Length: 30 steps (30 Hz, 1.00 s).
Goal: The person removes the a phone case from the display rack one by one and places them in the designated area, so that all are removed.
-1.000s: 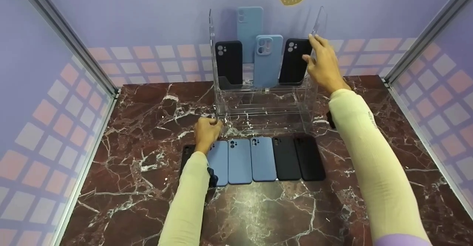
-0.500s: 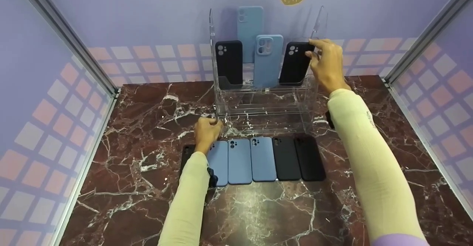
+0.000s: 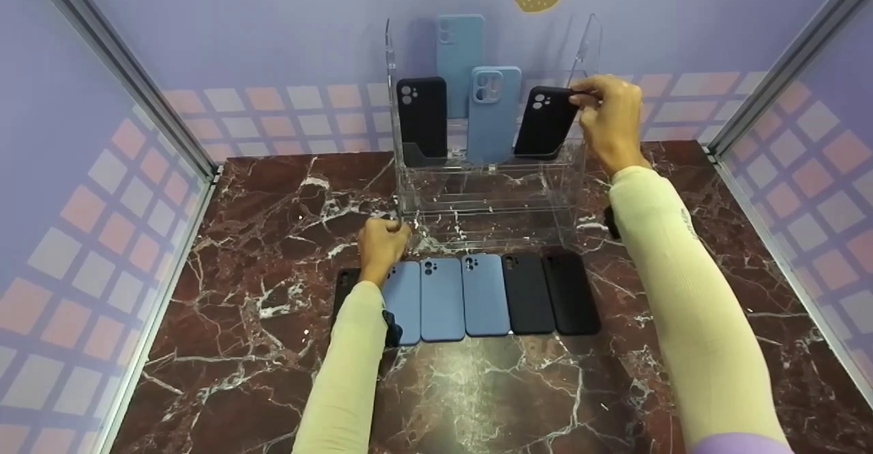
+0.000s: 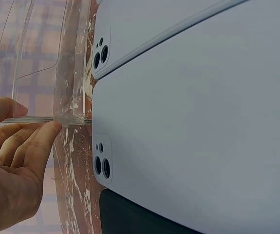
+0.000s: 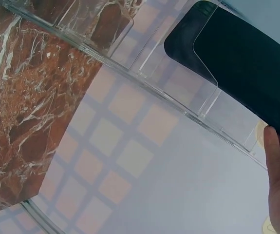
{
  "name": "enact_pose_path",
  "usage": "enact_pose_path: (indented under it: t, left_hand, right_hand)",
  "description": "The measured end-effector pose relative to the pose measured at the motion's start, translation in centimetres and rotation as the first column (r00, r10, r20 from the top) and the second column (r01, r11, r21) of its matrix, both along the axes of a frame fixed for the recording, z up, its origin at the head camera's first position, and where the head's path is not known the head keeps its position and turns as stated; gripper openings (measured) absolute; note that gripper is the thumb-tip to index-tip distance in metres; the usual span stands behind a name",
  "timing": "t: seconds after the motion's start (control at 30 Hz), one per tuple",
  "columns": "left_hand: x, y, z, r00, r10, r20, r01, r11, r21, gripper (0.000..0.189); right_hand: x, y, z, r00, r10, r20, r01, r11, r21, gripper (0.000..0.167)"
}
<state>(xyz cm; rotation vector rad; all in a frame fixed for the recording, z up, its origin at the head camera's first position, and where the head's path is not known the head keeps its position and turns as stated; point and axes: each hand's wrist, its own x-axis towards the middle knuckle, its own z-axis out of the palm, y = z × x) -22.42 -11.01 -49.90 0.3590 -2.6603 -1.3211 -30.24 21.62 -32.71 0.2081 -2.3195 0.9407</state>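
My right hand (image 3: 612,118) pinches the upper right corner of a black phone case (image 3: 545,121), which leans to the right in a clear acrylic stand (image 3: 487,202). In the right wrist view the lower end of that black case (image 5: 247,63) sits behind the stand's clear front lip. My left hand (image 3: 382,246) grips the stand's front left edge; in the left wrist view the thumb and fingers (image 4: 42,146) pinch the clear panel (image 4: 47,119). On the same tier stand a light blue case (image 3: 494,127) and a black case (image 3: 423,120). Behind them rises another blue case (image 3: 460,52).
In front of the stand, several blue and black phone cases lie in a row on the dark red marbled table (image 3: 477,399), including a blue one (image 3: 442,297) and a black one (image 3: 571,294). The left forearm partly covers the row's left end. Purple patterned walls (image 3: 273,45) enclose the table.
The right hand has moved slightly down and right, its fingers now closed on the black case's corner. That case has tilted further right and its top sits lower. The left hand stays put.
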Motion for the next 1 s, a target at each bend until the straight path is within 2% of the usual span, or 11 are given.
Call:
enact_pose_path:
  t: [0.13, 0.23, 0.37, 0.53, 0.63, 0.73, 0.87, 1.0]
  left_hand:
    - [0.0, 0.0, -0.1, 1.000, 0.001, 0.018, -0.001, 1.000, 0.009, 0.030]
    - [0.0, 0.1, 0.0, 0.999, 0.003, 0.036, -0.003, 1.000, 0.011, 0.033]
    - [0.0, 0.1, 0.1, 0.999, 0.002, 0.044, -0.002, 1.000, 0.019, 0.021]
    - [-0.1, 0.0, 0.0, 0.999, 0.000, 0.046, -0.001, 1.000, 0.023, 0.019]
    - [-0.1, 0.0, -0.1, 0.999, -0.001, 0.040, 0.001, 1.000, 0.020, 0.025]
    - [-0.2, -0.1, -0.1, 1.000, -0.001, 0.027, 0.000, 1.000, 0.015, 0.026]
    - [-0.3, -0.1, -0.1, 1.000, 0.002, 0.013, -0.002, 1.000, 0.005, 0.024]
    - [-0.3, 0.0, -0.1, 1.000, 0.004, 0.015, -0.005, 1.000, 0.002, 0.027]
  right_hand:
    - [0.1, 0.6, -0.3, 1.000, -0.019, -0.023, 0.019, 1.000, -0.014, 0.014]
    - [0.2, 1.0, -0.3, 0.995, -0.030, -0.096, 0.027, 0.999, -0.032, 0.012]
    - [0.5, 1.4, 0.4, 0.981, -0.045, -0.190, 0.034, 0.998, -0.061, 0.009]
    - [1.2, 1.6, 1.9, 0.982, -0.083, -0.169, 0.064, 0.991, -0.116, 0.009]
    - [1.7, 1.7, 2.7, 0.982, -0.094, -0.166, 0.067, 0.985, -0.158, 0.009]
    - [2.1, 1.8, 3.3, 0.971, -0.089, -0.224, 0.049, 0.983, -0.179, 0.008]
    - [3.0, 2.1, 4.1, 0.967, -0.085, -0.242, 0.035, 0.978, -0.204, 0.007]
    - [4.0, 2.9, 4.1, 0.978, -0.095, -0.186, 0.052, 0.973, -0.223, 0.008]
